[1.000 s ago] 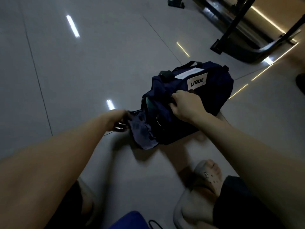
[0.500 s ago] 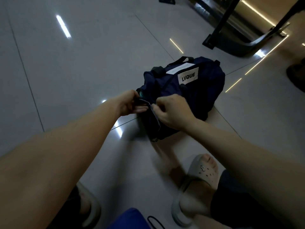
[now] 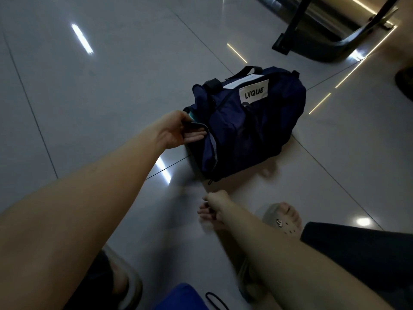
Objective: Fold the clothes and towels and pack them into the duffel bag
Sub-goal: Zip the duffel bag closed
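The navy duffel bag (image 3: 263, 130) sits on the tiled floor (image 3: 100, 86), its near end unzipped. The left grip (image 3: 178, 132) pinches the loose flap at that end. The right grip (image 3: 214, 205) hangs just in front of the bag, fingers curled — too blurred to tell if it holds anything. Held by one soft edge, the mouth could sag shut — or the bag could slide — once something is pushed in.

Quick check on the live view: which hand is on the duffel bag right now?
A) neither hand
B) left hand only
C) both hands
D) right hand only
B: the left hand grips the flap at the near end of the duffel bag, while the right hand is clear of it, low over the floor.
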The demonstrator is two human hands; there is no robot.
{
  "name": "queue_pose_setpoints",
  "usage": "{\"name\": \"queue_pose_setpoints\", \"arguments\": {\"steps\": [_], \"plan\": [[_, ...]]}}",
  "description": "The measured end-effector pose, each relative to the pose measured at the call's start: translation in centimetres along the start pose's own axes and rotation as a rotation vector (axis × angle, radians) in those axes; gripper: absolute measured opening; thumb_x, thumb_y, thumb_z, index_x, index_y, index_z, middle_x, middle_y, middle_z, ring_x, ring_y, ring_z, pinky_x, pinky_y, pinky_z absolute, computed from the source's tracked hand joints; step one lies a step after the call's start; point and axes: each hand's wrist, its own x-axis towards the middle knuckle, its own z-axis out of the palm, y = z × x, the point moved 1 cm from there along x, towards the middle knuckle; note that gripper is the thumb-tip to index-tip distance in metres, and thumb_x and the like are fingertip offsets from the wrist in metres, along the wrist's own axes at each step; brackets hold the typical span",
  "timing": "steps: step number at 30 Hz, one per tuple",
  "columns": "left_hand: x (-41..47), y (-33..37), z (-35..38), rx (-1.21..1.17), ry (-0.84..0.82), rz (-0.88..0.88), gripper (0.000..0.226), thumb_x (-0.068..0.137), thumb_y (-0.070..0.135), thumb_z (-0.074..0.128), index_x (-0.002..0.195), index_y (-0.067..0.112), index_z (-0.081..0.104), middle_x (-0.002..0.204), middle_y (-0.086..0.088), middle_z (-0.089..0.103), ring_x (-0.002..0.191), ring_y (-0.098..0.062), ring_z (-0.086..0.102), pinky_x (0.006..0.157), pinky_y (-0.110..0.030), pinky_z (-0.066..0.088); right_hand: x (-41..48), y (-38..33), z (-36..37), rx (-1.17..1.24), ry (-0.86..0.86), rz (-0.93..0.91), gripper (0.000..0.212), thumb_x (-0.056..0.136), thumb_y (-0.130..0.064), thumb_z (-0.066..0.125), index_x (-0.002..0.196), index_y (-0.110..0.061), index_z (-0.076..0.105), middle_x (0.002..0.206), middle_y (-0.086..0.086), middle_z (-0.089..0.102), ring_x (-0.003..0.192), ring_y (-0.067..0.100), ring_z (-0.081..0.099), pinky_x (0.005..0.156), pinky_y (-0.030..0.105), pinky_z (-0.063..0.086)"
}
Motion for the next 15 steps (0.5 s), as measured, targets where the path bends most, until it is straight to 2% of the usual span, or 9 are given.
{"name": "queue_pose_setpoints", "arguments": {"steps": [3,5,7,9,11,15], "plan": [[-0.1,0.3,0.2,-0.012,-0.023,-0.010,0.024,0.096,0.005,0.039,0.109,-0.002,0.058,0.087,-0.022,0.074,0.084,-0.033,0.075,0.076,-0.041,0.064,0.9,0.0,0.5,0.377,0.030,-0.010,0.010,0.098,0.002,0.047,0.091,0.001,0.055,0.066,0.014,0.054,0.044,0.019,0.059,0.043,0.028,0.053],[-0.2,0.5,0.3,-0.018,-0.035,-0.008,0.023,0.096,0.005,0.039,0.107,-0.002,0.058,0.087,-0.021,0.074,0.084,-0.033,0.076,0.078,-0.041,0.064,1.3,-0.4,0.4,0.496,0.014,-0.023,0.003,0.097,-0.001,0.055,0.099,-0.003,0.056,0.067,0.011,0.056,0.050,0.016,0.059,0.042,0.024,0.051],[-0.5,0.7,0.5,-0.027,-0.041,-0.005,0.023,0.095,0.005,0.039,0.104,-0.003,0.059,0.087,-0.021,0.074,0.086,-0.033,0.075,0.079,-0.041,0.063,1.4,-0.9,0.1,0.561,-0.019,-0.020,0.005,0.098,-0.004,0.058,0.102,-0.006,0.058,0.072,0.008,0.059,0.056,0.015,0.057,0.040,0.020,0.047],[-0.7,0.8,0.6,-0.037,-0.040,-0.003,0.023,0.095,0.005,0.038,0.101,-0.003,0.059,0.088,-0.022,0.074,0.088,-0.033,0.074,0.081,-0.042,0.063,1.2,-1.5,0.0,0.591,-0.046,-0.027,0.006,0.099,-0.006,0.057,0.094,-0.007,0.060,0.074,0.007,0.060,0.057,0.013,0.055,0.038,0.018,0.043],[-0.8,1.0,0.7,-0.038,-0.038,-0.001,0.023,0.095,0.005,0.038,0.100,-0.003,0.059,0.091,-0.022,0.073,0.091,-0.033,0.074,0.081,-0.042,0.063,1.0,-2.0,0.0,0.607,-0.041,-0.039,0.013,0.100,-0.007,0.056,0.087,-0.010,0.059,0.072,0.005,0.057,0.056,0.012,0.051,0.038,0.018,0.040],[-1.0,1.3,0.7,-0.048,-0.030,0.004,0.024,0.095,0.005,0.037,0.102,-0.003,0.058,0.095,-0.023,0.073,0.093,-0.034,0.074,0.078,-0.042,0.063,0.4,-1.9,0.0,0.574,-0.049,-0.048,0.014,0.102,-0.011,0.055,0.090,-0.008,0.062,0.065,0.002,0.048,0.051,0.010,0.039,0.035,0.017,0.029]]}}
